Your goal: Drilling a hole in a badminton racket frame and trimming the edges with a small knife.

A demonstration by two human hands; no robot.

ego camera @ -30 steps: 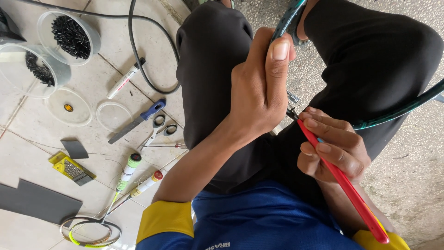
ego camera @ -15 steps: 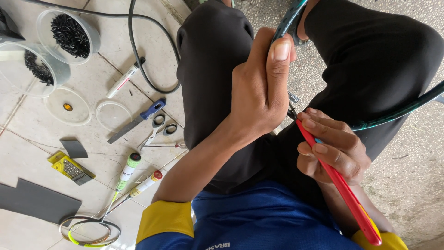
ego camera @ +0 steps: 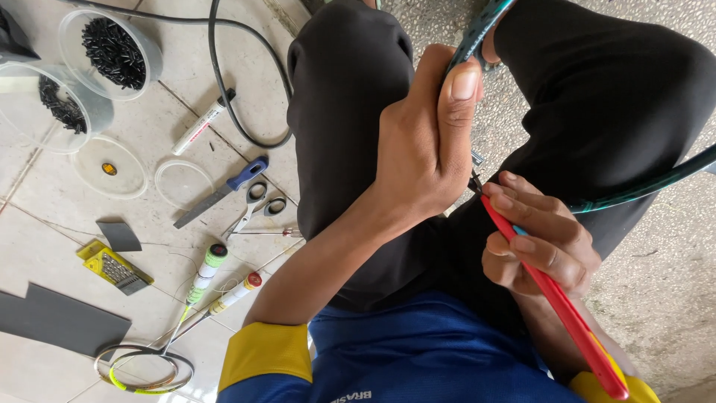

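Observation:
My left hand (ego camera: 425, 142) is wrapped around the dark teal rim of a racket frame (ego camera: 477, 33), thumb pressed up along it, over my black-trousered knees. The frame's rim curves on to the right (ego camera: 656, 183). My right hand (ego camera: 541, 239) grips a red-handled tool (ego camera: 567, 317), whose dark metal tip (ego camera: 475, 179) touches the frame just below my left hand. The part of the frame between the hands is hidden by my fingers.
On the tiled floor at left lie two clear tubs of small black pieces (ego camera: 112, 52), loose lids (ego camera: 110, 168), a white marker (ego camera: 200, 125), a blue-handled knife (ego camera: 224, 190), scissors (ego camera: 257, 205), two awl-like tools (ego camera: 205, 272), a yellow packet (ego camera: 112, 265), a black cable (ego camera: 246, 82) and a coil of string (ego camera: 142, 369).
Both hands hold almost the same pose. The red-handled tool has shifted only slightly in my right hand against the frame.

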